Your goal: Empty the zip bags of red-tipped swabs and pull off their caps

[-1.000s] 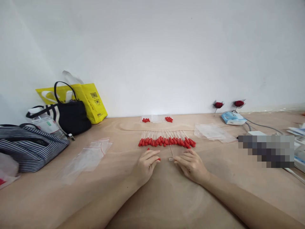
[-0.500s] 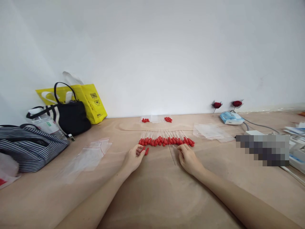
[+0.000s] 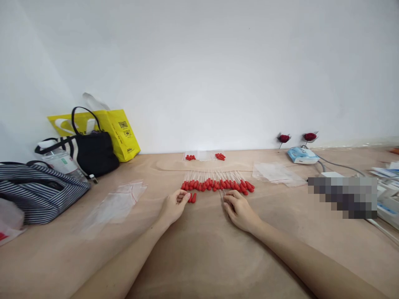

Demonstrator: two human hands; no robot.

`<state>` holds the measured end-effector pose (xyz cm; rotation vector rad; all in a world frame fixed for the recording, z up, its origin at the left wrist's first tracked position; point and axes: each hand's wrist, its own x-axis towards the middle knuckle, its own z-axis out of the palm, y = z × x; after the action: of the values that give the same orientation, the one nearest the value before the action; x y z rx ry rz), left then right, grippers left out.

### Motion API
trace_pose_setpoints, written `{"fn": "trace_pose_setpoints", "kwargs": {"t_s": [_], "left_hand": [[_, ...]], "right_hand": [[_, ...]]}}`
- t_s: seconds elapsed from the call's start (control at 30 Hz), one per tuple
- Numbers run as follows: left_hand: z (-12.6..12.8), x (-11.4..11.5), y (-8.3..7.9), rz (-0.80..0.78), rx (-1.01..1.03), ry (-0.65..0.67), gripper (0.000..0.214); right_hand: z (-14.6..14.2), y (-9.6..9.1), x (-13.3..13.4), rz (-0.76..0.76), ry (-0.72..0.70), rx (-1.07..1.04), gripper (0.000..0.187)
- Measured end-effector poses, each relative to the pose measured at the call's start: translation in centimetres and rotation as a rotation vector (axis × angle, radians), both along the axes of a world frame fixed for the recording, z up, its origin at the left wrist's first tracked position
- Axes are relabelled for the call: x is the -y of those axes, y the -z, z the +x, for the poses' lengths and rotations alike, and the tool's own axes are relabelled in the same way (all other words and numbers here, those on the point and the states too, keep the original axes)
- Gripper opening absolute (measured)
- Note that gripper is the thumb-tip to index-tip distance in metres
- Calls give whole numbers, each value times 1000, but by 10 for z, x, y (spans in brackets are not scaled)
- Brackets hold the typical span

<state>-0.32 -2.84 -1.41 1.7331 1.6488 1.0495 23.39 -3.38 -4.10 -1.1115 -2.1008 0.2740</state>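
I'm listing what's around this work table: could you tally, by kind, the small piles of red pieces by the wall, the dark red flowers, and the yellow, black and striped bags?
Small red piles by the wall: 2
Dark red flowers: 2
Yellow bag: 1
Black bag: 1
Striped bag: 1
Total: 7

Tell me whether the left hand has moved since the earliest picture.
Yes: the left hand has moved left and slightly forward, closer to the yellow bag, which has stayed put.

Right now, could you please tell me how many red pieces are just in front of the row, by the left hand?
2 visible: one red piece at the left hand, a second red piece just right of it. The hand may hide more.
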Motion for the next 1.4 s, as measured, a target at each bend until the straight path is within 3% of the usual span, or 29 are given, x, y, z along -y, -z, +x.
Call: {"fn": "trace_pose_setpoints", "kwargs": {"t_s": [0.3,0.53,0.73,1.07,1.17,1.27,1.4], "left_hand": [[-6,-5,10,2,9,-4,31],[-5,-18,-20,244,-404,-85,24],[8,-45,-31,131,-631,-156,27],[16,-62,-27,68,-690,-148,25],[15,-55,-34,111,-698,-154,25],[13,-34,-39,213,-692,-135,22],[17,2,-28,534,-633,113,19]], "right_hand": [[0,-2,2,-23,-20,-45,18],[1,-11,7,-81,-192,-1,28],[-7,-13,7,-86,-228,30,22],[-7,-15,8,-121,-238,-34,22],[-3,-14,9,-104,-223,-89,20],[6,-13,9,-51,-168,-103,17],[18,-12,6,98,-4,-137,29]]}}
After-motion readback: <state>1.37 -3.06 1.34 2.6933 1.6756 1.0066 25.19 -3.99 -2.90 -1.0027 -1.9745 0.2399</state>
